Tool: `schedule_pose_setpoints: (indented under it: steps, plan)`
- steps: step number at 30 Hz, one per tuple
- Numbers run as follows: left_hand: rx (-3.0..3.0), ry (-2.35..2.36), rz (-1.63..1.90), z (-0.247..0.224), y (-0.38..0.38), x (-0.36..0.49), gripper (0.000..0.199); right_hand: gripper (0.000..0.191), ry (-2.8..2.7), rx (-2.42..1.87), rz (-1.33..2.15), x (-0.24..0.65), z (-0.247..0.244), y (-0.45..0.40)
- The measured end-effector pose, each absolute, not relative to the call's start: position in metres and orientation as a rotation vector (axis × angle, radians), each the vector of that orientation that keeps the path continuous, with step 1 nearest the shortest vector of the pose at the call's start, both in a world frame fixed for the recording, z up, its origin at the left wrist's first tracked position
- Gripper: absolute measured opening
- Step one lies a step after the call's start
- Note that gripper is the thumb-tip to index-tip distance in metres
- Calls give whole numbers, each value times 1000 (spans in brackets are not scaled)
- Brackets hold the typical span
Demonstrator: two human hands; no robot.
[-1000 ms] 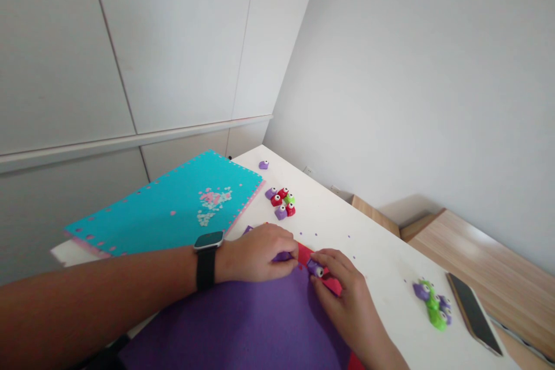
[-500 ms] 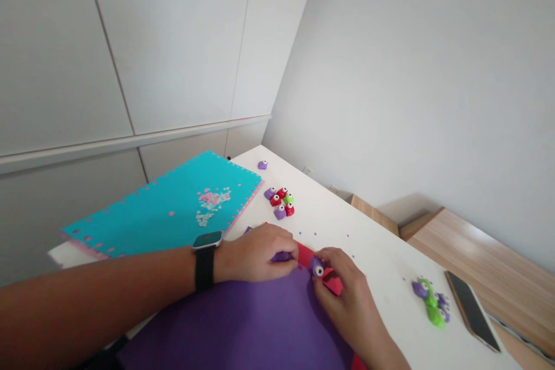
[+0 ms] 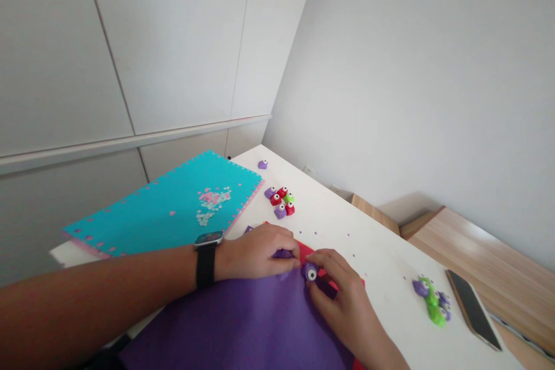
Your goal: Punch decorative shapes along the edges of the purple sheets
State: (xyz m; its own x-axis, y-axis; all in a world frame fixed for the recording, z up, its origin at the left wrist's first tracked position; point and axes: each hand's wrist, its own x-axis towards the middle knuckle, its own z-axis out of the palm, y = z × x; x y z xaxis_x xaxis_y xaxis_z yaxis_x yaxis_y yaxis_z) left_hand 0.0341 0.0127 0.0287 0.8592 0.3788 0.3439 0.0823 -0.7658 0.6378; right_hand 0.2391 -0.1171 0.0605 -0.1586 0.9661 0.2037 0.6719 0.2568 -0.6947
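Note:
My right hand (image 3: 342,295) pinches a small purple craft punch (image 3: 310,272) with a white button bearing a dark star. The punch sits at the far edge of a purple sheet (image 3: 243,324). Fingers closed, my left hand (image 3: 262,251) grips that same edge just left of the punch, with a black-banded watch (image 3: 208,254) on its wrist. Red paper (image 3: 307,251) shows beneath and beyond the purple sheet. Whether the punch's jaws are around the paper edge is hidden by my fingers.
A turquoise sheet (image 3: 169,202) with a punched border carries a pile of paper bits (image 3: 212,202). Craft punches stand in one cluster (image 3: 281,202) beyond my hands and another (image 3: 433,300) at right, beside a phone (image 3: 472,309). A lone purple punch (image 3: 262,165) sits at the table's far corner.
My right hand has brought the punch a little left and down, closer to my left hand. The purple sheet's edge has shifted and wrinkled slightly; my left hand keeps its grip.

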Motion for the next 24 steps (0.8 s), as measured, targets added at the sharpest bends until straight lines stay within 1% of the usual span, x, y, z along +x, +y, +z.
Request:
schedule_pose_setpoints:
  steps: [7, 13, 16, 19, 24]
  plan:
    - [2390, 335, 595, 30, 12, 33, 22, 32, -1833, -1565, 710, 241, 60, -118]
    - [2383, 305, 580, 31, 10, 33, 24, 32, -1630, -1600, 1046, 251, 52, -117]
    - [2385, 283, 585, 31, 9, 33, 21, 39, -1500, -1570, 1186, 257, 46, -115]
    - [2390, 270, 594, 31, 9, 34, 19, 46, -1486, -1551, 1214, 259, 42, -113]
    - [2413, 250, 607, 29, 8, 35, 20, 35, -1629, -1503, 1214, 256, 44, -112]
